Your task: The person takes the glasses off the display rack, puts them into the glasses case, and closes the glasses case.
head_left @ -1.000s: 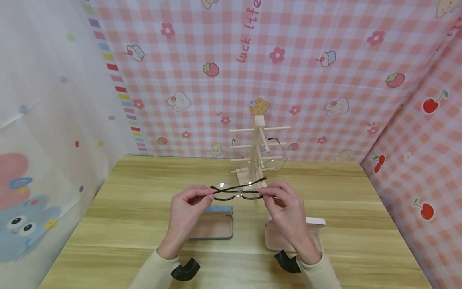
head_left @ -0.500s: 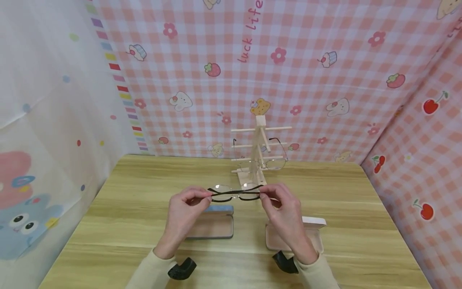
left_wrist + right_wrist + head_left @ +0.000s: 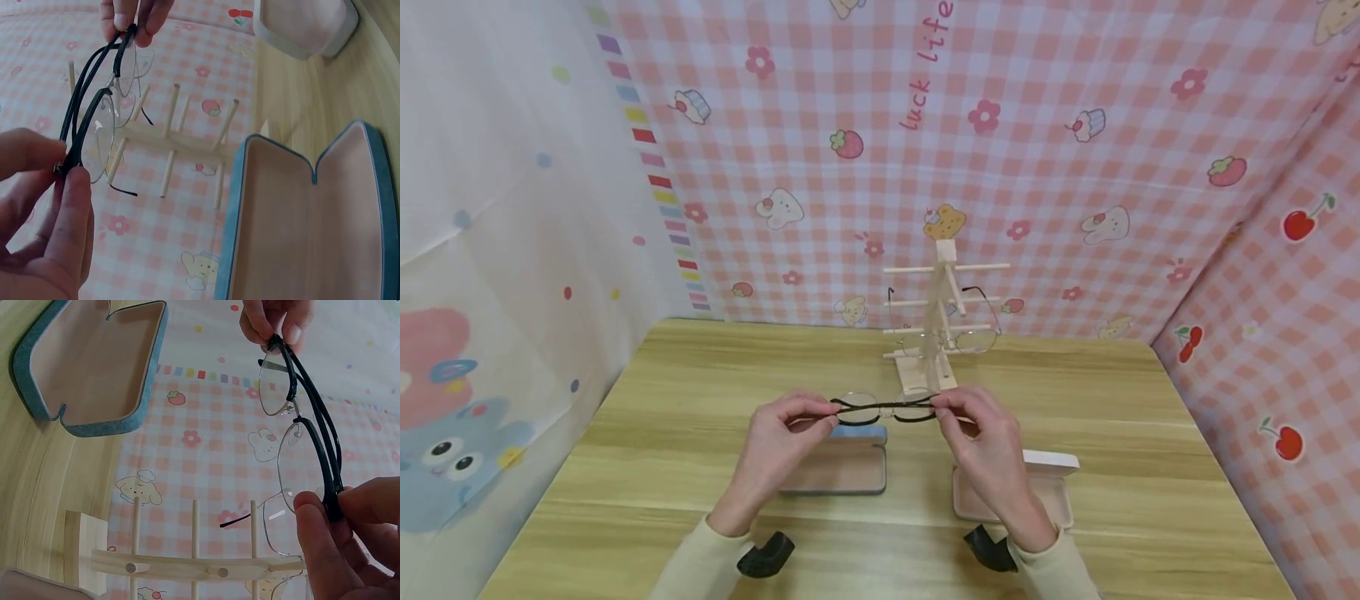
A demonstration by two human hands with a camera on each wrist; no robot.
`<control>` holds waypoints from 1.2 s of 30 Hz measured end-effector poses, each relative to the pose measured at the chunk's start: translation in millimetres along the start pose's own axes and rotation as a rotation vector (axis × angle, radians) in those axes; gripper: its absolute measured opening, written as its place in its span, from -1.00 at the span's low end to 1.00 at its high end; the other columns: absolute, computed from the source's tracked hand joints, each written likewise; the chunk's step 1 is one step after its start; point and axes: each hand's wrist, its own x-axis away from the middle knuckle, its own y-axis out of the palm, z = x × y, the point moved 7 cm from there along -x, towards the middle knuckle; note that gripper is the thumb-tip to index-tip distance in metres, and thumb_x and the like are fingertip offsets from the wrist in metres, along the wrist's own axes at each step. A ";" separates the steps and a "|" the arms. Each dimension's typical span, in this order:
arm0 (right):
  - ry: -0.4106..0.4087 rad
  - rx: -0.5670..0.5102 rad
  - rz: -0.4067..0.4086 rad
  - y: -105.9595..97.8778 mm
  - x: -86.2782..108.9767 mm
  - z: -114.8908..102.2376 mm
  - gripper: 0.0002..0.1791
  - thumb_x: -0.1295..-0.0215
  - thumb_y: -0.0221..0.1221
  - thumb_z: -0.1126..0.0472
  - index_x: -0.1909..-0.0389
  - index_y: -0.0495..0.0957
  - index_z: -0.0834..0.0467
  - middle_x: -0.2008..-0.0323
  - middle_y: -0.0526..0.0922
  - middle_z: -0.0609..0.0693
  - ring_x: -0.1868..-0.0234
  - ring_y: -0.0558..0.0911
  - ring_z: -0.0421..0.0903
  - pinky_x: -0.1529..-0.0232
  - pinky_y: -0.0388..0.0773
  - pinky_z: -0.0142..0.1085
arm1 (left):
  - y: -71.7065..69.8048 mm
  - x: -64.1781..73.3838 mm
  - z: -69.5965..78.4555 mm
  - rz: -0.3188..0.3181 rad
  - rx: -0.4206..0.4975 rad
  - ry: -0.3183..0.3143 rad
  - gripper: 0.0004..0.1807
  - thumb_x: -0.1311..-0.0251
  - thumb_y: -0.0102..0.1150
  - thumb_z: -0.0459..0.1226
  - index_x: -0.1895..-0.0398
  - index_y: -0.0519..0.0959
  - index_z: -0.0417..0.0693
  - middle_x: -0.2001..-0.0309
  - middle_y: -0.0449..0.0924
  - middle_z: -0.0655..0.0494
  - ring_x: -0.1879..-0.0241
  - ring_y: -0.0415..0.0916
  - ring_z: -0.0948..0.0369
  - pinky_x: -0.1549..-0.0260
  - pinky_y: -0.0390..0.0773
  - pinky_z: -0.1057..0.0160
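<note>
A pair of black half-rim eyeglasses (image 3: 859, 421) is held level above the table, its temples folded across the frame. The left hand (image 3: 781, 437) pinches one end by the hinge between thumb and fingers. At the other hinge the right hand (image 3: 988, 442) pinches likewise. Below the left hand lies an opened blue glasses case (image 3: 306, 231) with a pale pink lining. Partly behind the right hand is a second opened case (image 3: 1051, 461), white outside and pink within. Both wrist views show the thin clear lenses (image 3: 289, 464) and the crossed temples.
A wooden glasses stand (image 3: 946, 250) with several pegs rises behind the hands, bearing thin-rimmed glasses (image 3: 977, 340). The wood-grain table (image 3: 647, 417) is bounded by a checked cloth (image 3: 820, 192) at the back and cloth walls at both sides.
The temples have come from crossed and partly raised to lying flat along the frame. Both hands have sunk slightly with the eyeglasses, and the head view has shifted a little.
</note>
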 end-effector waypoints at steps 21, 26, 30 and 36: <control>0.214 -0.160 -0.177 24.7 10.9 9.1 -0.75 -0.28 0.32 0.51 0.08 0.76 0.23 0.09 0.70 0.05 0.12 0.71 -0.13 0.10 0.73 -0.34 | -27.3 14.9 -6.0 -0.018 -0.205 0.326 -0.75 -0.18 0.44 -0.46 0.07 0.79 -0.11 0.11 0.72 0.10 0.15 0.67 0.21 0.15 0.74 0.29; 0.238 -0.173 -0.201 31.1 15.0 10.7 -0.75 -0.29 0.33 0.49 0.06 0.76 0.20 0.10 0.72 0.06 0.13 0.73 -0.10 0.12 0.73 -0.34 | -32.8 18.9 -10.0 -0.014 -0.245 0.388 -0.75 -0.15 0.45 -0.48 0.10 0.79 -0.11 0.12 0.72 0.11 0.17 0.66 0.26 0.20 0.73 0.33; 0.264 -0.168 -0.224 36.1 21.5 14.8 -0.77 -0.30 0.33 0.48 0.07 0.76 0.21 0.14 0.74 0.06 0.18 0.74 -0.08 0.17 0.74 -0.36 | -34.7 22.9 -18.8 -0.029 -0.243 0.399 -0.76 -0.15 0.44 -0.49 0.12 0.79 -0.14 0.12 0.73 0.04 0.21 0.65 0.31 0.27 0.73 0.35; 0.226 -0.059 -0.246 41.7 30.1 19.8 -0.80 -0.29 0.37 0.44 0.13 0.77 0.14 0.19 0.78 -0.08 0.20 0.74 -0.15 0.20 0.72 -0.38 | -34.8 27.1 -37.4 -0.072 -0.197 0.312 -0.79 -0.22 0.40 -0.44 0.09 0.78 -0.12 0.10 0.74 0.03 0.19 0.65 0.33 0.24 0.74 0.33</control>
